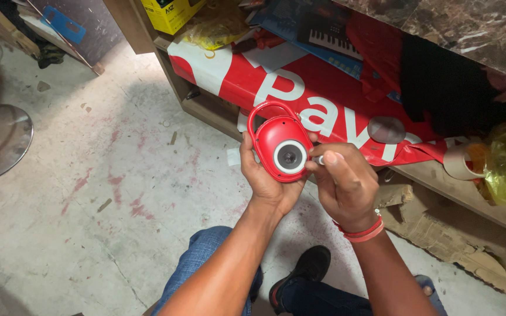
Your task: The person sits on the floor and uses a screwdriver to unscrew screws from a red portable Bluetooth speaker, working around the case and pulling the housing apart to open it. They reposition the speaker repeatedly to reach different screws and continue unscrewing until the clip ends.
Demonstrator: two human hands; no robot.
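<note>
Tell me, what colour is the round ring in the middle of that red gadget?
White, around a dark grey centre, on the red oval plastic gadget in the left hand; the head view shows it.

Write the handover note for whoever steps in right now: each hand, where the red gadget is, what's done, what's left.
Left hand: wrapped around the red oval device, holding it up facing the camera, handle loop on top.
Right hand: pinching a small white piece at the device's right edge, beside the round white-ringed centre part.
Place: held above the concrete floor, in front of a shelf with a red banner.
Done: device is in hand. Left: whether the white piece is going in or coming out cannot be told.
</note>
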